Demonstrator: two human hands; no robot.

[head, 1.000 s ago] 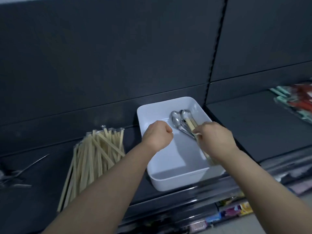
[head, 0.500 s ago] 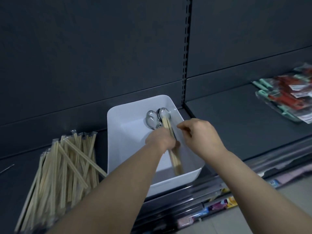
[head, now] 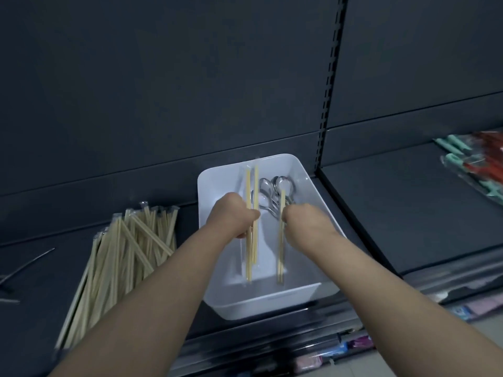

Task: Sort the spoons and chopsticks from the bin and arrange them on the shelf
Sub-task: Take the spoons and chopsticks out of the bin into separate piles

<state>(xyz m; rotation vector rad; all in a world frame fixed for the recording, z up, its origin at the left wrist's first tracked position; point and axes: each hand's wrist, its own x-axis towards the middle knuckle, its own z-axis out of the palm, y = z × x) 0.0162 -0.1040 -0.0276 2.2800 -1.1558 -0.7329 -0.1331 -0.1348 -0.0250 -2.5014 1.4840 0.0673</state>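
Note:
A white bin (head: pixel 315 202) stands on the dark shelf (head: pixel 394 213) near its front edge. Both hands are over the bin. My left hand (head: pixel 231 216) is closed around wrapped chopsticks (head: pixel 251 183), held lengthwise above the bin floor. To its right, my right hand (head: pixel 304 224) grips a second wrapped pair of chopsticks (head: pixel 281 257). Several metal spoons (head: pixel 275 194) lie at the bin's far end, between the hands, partly hidden by my fingers.
A fanned pile of wrapped chopsticks (head: pixel 122 254) lies on the shelf left of the bin. Metal spoons (head: pixel 19 270) lie at the far left edge. Packaged red and teal items (head: pixel 473 164) sit on the right shelf section. A slotted upright (head: pixel 329 85) divides the back panels.
My left hand has taken hold of chopsticks and raised them. My right hand has closed on another pair. The view shifted slightly, putting the bin more central.

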